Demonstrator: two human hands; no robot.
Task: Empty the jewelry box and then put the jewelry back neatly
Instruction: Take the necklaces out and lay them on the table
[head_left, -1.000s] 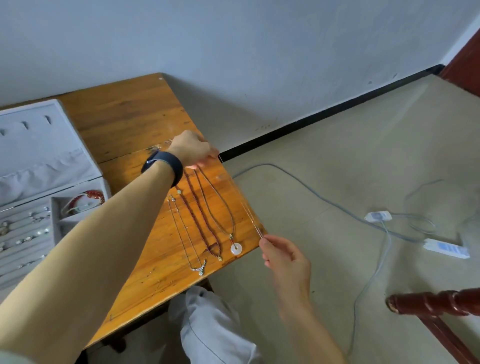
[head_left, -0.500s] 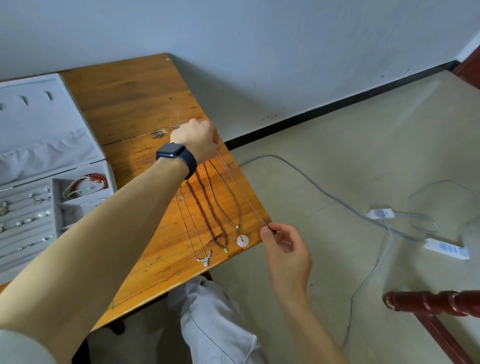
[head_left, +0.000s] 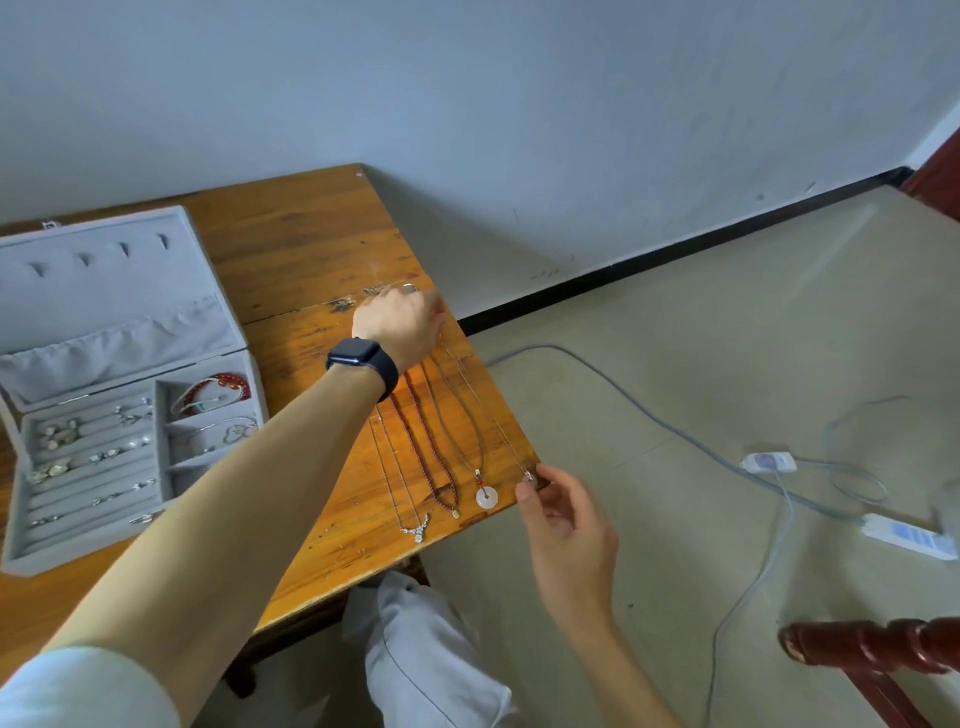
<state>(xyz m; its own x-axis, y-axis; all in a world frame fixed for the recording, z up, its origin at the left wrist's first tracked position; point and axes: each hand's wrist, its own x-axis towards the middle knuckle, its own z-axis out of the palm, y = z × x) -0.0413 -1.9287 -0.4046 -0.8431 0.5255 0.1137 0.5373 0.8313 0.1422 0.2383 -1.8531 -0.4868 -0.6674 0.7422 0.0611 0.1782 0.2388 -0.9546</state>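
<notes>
Left hand (head_left: 400, 325), smartwatch (head_left: 359, 358) on the wrist: knuckles down on the table (head_left: 311, 244), fingers curled over the upper end of the thin chain (head_left: 470, 395); fingertips hidden behind the back of the hand

Right hand (head_left: 563, 519): thumb and forefinger pinch the chain's pendant end at the table's near right edge, other fingers loosely bent

Change vs 1.0 s ago: the chain was then stretched taut in the air, the right hand off the table edge. Now the right hand has come up to the edge and the chain lies low along the tabletop, just right of the cord with the white ring pendant (head_left: 487, 497)

Also laid out in a row, leftward: dark red bead necklace (head_left: 421, 431), silver necklace (head_left: 418, 532); positions unchanged

Jewelry box (head_left: 130, 270): open, left side of the table, rings and bracelets in its compartments

Floor: grey cable (head_left: 623, 400), power strip (head_left: 904, 535)
</notes>
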